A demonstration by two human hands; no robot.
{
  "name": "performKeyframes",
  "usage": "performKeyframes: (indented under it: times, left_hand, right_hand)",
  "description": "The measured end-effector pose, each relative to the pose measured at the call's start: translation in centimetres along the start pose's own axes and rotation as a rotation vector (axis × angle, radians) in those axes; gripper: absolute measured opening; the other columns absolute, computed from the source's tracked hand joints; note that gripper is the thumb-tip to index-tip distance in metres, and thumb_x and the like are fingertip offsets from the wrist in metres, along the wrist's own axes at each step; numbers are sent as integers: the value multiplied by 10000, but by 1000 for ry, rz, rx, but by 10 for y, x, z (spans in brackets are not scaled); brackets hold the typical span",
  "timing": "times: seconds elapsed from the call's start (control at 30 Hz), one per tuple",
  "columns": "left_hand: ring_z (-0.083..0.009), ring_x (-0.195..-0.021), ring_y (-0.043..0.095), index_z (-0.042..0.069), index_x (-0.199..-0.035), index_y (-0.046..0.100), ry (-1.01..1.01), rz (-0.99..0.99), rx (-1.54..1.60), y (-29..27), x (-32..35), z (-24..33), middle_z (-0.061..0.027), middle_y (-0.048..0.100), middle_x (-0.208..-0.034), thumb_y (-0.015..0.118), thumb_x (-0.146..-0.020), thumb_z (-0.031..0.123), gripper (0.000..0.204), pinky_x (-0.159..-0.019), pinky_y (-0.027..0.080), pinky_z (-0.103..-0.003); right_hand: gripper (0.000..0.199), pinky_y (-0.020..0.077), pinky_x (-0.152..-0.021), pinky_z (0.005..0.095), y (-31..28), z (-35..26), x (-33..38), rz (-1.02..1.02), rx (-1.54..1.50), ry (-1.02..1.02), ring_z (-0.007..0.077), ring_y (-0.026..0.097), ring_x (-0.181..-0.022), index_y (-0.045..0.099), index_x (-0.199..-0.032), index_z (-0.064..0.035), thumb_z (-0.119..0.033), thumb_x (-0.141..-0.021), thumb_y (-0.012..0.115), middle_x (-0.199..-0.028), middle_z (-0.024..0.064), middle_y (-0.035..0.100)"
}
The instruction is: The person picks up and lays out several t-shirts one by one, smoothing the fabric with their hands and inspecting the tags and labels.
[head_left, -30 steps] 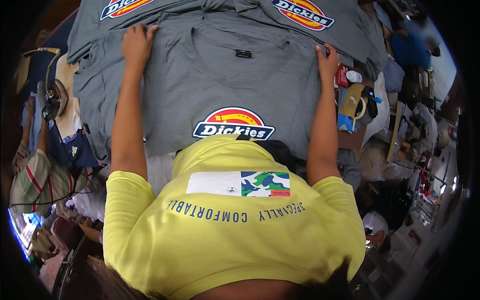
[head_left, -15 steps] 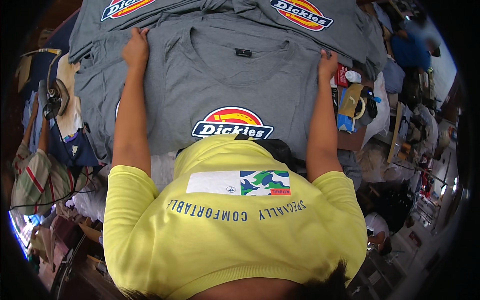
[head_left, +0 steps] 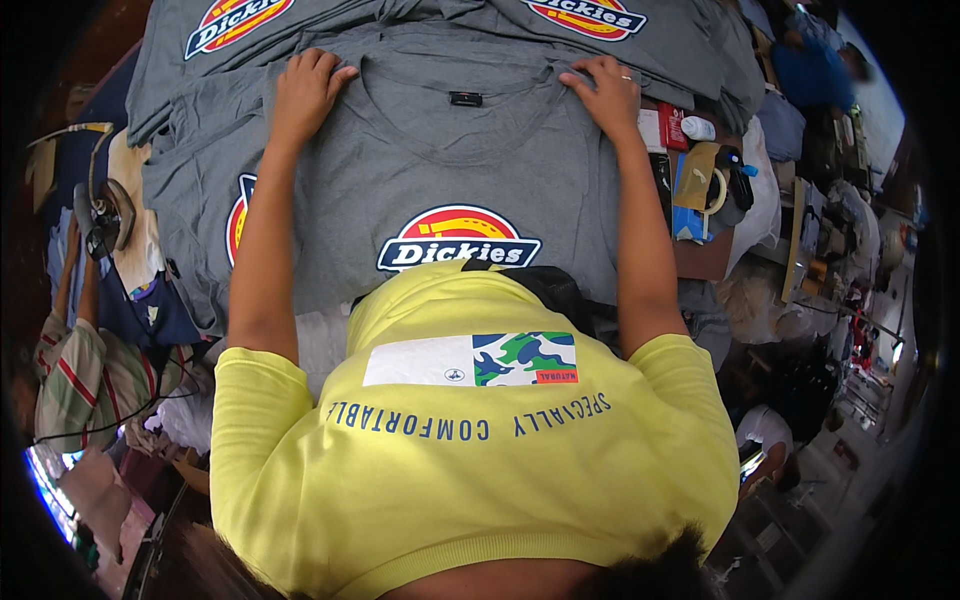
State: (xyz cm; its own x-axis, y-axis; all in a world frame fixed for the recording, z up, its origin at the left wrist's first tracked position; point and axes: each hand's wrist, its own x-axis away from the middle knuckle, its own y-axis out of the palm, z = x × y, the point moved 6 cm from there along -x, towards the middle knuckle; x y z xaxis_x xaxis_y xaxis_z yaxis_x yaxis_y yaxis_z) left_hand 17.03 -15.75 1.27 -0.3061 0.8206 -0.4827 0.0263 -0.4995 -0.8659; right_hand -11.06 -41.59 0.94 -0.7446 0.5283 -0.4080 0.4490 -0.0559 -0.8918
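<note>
A grey T-shirt [head_left: 460, 180] lies spread in front of me, neckline toward the far side, with a small black label inside the collar and a red, yellow and dark blue print low on its front. My left hand [head_left: 308, 97] rests on the shoulder left of the neckline, its thumb stretched toward the collar. On the opposite shoulder lies my right hand [head_left: 607, 98], wearing a ring, with fingers and thumb apart. Both hands touch the cloth. The shirt's near end is hidden by my body. More grey T-shirts [head_left: 420, 22] with matching prints are piled beyond it.
At right, a tape roll [head_left: 716, 192], a white bottle [head_left: 698, 128] and a red box [head_left: 671, 126] crowd the table edge. An iron-like tool [head_left: 104, 218] stands at left, near another person's striped sleeve [head_left: 80, 370]. Another person in blue [head_left: 812, 75] is at far right.
Both hands have let go of the shirt's outer shoulder edges and moved inward, closer to the neckline. The T-shirt lies much as before.
</note>
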Motion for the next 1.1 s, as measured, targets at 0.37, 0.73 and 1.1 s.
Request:
performKeyframes:
  times: [0.37, 0.73, 1.1]
  left_hand:
    - [-310, -581, 586, 87, -813, 448, -123, -106, -171, 38, -2, -20, -115, 606, -688, 438, -863, 442, 358, -475, 437, -393]
    - [-278, -631, 588, 88, -831, 484, -111, 2, -175, 23, -4, -19, -98, 600, -705, 470, -849, 429, 342, -541, 450, -372]
    - [-191, -756, 529, 0, -938, 566, -658, -77, 369, -85, 182, -26, -118, 564, -864, 555, -853, 265, 279, -694, 412, -291]
  right_hand:
    - [323, 431, -399, 338, 35, -1, -6, 128, 317, -245, 245, 564, -468, 510, -813, -123, -445, -826, 482, -564, 63, 547]
    - [341, 453, -474, 372, 32, 8, -11, 72, 304, -119, 269, 589, -570, 532, -838, -119, -457, -818, 496, -645, 78, 589]
    - [283, 422, -704, 284, -75, 68, 140, -229, -431, 502, 169, 544, -668, 572, -865, -25, -303, -817, 584, -713, 85, 575]
